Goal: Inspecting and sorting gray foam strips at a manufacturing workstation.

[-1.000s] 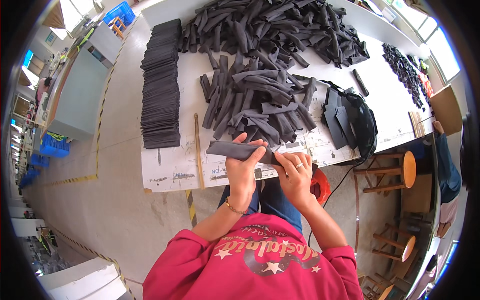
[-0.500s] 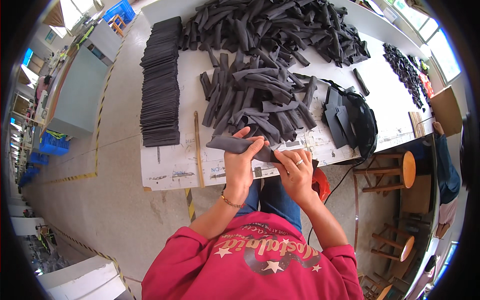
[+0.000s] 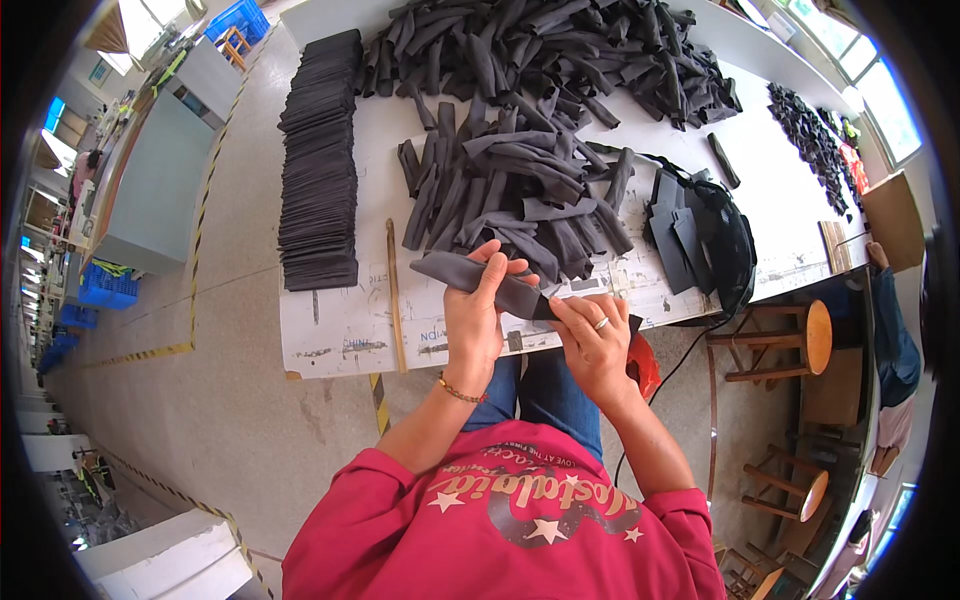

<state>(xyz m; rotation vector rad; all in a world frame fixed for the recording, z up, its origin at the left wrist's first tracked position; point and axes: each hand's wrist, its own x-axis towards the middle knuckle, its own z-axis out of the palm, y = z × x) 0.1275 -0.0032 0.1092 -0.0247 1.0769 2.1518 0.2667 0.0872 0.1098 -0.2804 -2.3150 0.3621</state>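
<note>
A dark grey fabric tube [image 3: 450, 270] lies slantwise across my two hands, just over the table's front edge. My left hand [image 3: 474, 325] is closed round its middle, thumb on top. At its right end my right hand [image 3: 592, 345] pinches a black flat piece [image 3: 635, 323], which shows on both sides of the fingers and meets the cloth. How far that piece reaches into the tube is hidden. Beyond my hands lies a loose heap of similar fabric tubes [image 3: 530, 165]. Right of the heap, several black flat pieces [image 3: 674, 235] rest by a black bag [image 3: 725, 245].
A tall row of stacked dark fabric pieces [image 3: 318, 170] lines the left of the white table [image 3: 340, 335]. A larger heap [image 3: 560, 50] fills the back. A wooden stick [image 3: 396, 300] lies near the front edge. Wooden stools [image 3: 815, 335] stand at right; a black cable [image 3: 690, 355] hangs down.
My left hand has shifted slightly up, and its fingers now wrap further over the fabric tube. My right hand keeps its pinch in nearly the same place.
</note>
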